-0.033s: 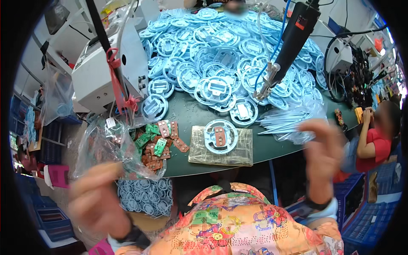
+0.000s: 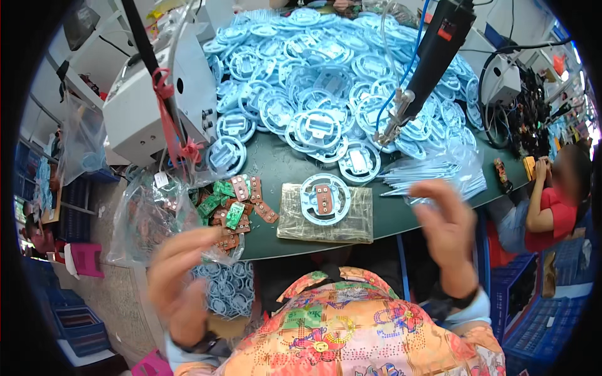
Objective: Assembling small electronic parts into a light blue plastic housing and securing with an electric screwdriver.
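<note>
My left hand (image 2: 182,279) is raised at the table's front edge, beside the plastic bag of circuit boards. Its fingers are apart and it holds nothing. My right hand (image 2: 446,235) hovers at the front edge on the other side, fingers loosely curved and apart, also with nothing in it. Between them a light-blue plastic wheel-shaped ring (image 2: 342,195) lies on a board wrapped in clear film (image 2: 291,219). A small brown circuit board (image 2: 323,199) sits in its centre. Neither hand touches these. Above hangs a black power screwdriver (image 2: 436,69).
Many blue rings (image 2: 313,88) are heaped at the back. Loose brown and green circuit boards (image 2: 235,215) spill from the plastic bag (image 2: 150,213). A bundle of thin light-blue sticks (image 2: 433,178) lies right, a grey machine box (image 2: 150,106) left. Another person (image 2: 552,213) sits far right.
Both my hands have moved inward, the left one to the right and the right one to the left. The ring and the wrapped board stay in place.
</note>
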A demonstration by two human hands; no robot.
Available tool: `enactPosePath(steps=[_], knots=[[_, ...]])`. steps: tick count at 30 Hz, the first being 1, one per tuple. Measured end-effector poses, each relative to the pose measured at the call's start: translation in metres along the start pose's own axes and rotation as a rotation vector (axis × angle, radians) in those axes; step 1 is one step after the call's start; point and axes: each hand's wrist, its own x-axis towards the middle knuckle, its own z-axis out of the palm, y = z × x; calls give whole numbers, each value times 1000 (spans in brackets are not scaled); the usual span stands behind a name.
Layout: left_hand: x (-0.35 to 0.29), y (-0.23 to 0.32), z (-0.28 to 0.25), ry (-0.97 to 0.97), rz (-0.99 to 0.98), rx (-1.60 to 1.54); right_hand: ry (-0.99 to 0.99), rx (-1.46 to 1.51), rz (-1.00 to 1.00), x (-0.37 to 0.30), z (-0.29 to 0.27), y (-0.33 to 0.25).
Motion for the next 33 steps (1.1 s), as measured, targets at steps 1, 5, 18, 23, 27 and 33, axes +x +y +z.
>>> enactPosePath(steps=[1,5,18,23,27,33], knots=[[-14,-23,11,-88,-145,78,-76,28,76,-7,21,32],[-55,-92,55,-216,-223,226,-139,-406,-279,-5,73,71],[-25,-139,117,-616,131,426,-172,-878,-255,19,64,149],[-19,-148,116,-663,158,413,-190,-916,-245,22,61,161],[-12,-153,115,-688,193,418,-177,-915,-258,24,63,165],[-28,-143,123,-649,155,495,-240,-952,-281,23,64,168]])
